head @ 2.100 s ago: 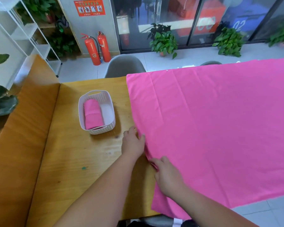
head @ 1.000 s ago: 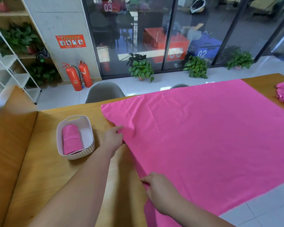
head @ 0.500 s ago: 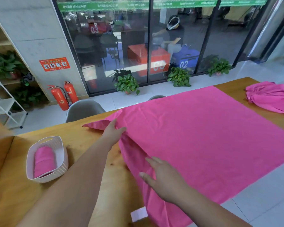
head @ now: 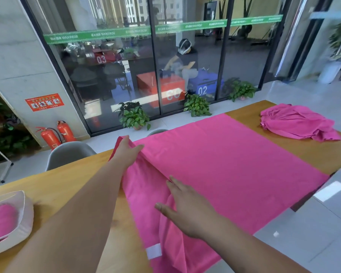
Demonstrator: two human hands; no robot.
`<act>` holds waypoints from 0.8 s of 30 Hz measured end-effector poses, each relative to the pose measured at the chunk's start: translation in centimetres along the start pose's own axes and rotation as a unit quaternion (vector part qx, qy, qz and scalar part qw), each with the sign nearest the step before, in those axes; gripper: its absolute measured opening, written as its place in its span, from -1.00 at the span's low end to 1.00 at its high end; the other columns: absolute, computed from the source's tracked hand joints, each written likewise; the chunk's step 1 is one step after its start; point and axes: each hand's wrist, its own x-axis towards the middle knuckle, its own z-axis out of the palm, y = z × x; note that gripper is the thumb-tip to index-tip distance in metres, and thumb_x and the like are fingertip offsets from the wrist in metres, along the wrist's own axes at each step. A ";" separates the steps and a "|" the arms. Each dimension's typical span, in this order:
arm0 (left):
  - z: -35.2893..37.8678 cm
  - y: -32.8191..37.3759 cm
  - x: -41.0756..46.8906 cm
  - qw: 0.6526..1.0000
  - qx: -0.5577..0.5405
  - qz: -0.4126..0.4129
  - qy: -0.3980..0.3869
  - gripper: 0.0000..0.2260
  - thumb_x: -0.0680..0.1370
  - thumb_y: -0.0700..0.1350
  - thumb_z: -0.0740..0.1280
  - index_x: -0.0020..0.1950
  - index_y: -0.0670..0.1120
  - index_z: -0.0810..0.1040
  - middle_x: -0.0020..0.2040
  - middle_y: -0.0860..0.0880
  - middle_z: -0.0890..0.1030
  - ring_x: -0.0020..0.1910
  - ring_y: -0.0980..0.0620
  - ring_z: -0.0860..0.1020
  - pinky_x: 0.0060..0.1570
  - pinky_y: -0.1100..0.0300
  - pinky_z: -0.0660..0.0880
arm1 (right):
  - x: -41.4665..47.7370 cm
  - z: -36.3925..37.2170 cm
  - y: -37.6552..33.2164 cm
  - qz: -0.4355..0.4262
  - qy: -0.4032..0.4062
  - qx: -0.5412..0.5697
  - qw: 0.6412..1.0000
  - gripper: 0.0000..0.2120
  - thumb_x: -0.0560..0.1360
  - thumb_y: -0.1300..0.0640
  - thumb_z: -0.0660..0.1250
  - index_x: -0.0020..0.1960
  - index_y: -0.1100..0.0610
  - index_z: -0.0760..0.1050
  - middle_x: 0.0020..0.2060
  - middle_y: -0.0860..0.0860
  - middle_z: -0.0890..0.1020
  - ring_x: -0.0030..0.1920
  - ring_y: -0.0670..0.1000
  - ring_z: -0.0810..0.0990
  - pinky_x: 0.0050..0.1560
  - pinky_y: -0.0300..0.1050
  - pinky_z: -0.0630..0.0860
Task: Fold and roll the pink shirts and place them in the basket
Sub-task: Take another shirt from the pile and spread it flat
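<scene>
A large pink cloth (head: 234,164) lies spread over the wooden table (head: 71,186). Its left edge is turned over to the right in a loose fold. My left hand (head: 127,152) grips the far left corner of that fold. My right hand (head: 185,207) rests flat on the folded strip, fingers spread, nearer to me. A white label (head: 154,251) shows on the cloth's near edge. The white basket (head: 26,219) sits at the far left edge of the view with a rolled pink shirt (head: 0,221) inside. A crumpled pink shirt (head: 297,123) lies on the table at the far right.
A grey chair (head: 67,154) stands behind the table's far edge. Two red fire extinguishers (head: 55,134) and potted plants (head: 135,119) line the glass wall beyond. The cloth hangs over the table's near edge above grey floor tiles at the right.
My left hand has carried the cloth's left edge up and over to the right. My right hand has let go and opened flat on the fold. The view has swung right.
</scene>
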 end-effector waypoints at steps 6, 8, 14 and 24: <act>4.8 5.7 -0.4 0.999 0.014 0.049 0.010 -0.33 0.66 0.06 0.40 0.69 -0.06 0.21 0.31 -0.04 0.46 0.28 -0.07 0.44 0.26 0.09 0.34 | -0.7 -3.9 5.6 0.002 0.007 0.001 1.000 -0.13 0.60 -0.51 -0.01 0.74 -0.02 -0.04 0.71 -0.15 -0.08 0.69 0.02 0.06 0.63 0.14 0.21; 6.1 7.1 0.1 0.998 0.021 0.053 0.005 -0.47 0.66 0.06 0.40 0.58 -0.04 0.36 0.18 0.00 0.45 0.17 -0.05 0.44 0.17 0.08 0.35 | -0.8 -5.0 7.2 0.007 0.012 0.007 1.000 -0.13 0.60 -0.51 -0.01 0.73 -0.03 -0.04 0.71 -0.16 -0.07 0.69 -0.01 0.06 0.63 0.14 0.21; 10.7 10.0 3.3 0.999 0.006 0.046 -0.027 -0.52 0.56 0.18 0.45 0.29 -0.12 0.44 0.14 -0.18 0.58 0.08 -0.19 0.58 0.01 -0.03 0.51 | -0.4 -8.7 11.9 0.030 0.026 0.012 0.999 -0.12 0.60 -0.52 -0.03 0.74 -0.03 -0.05 0.71 -0.16 -0.06 0.69 -0.03 0.06 0.65 0.12 0.18; 20.2 15.9 7.7 0.997 -0.021 0.058 -0.050 -0.12 0.55 0.32 0.40 0.73 0.06 0.06 0.66 -0.04 0.27 0.56 -0.17 0.35 0.54 -0.19 0.32 | 0.6 -14.3 19.9 0.064 0.039 0.026 0.997 -0.14 0.61 -0.50 -0.08 0.73 -0.02 -0.01 0.71 -0.16 -0.04 0.69 -0.09 0.03 0.66 0.09 0.16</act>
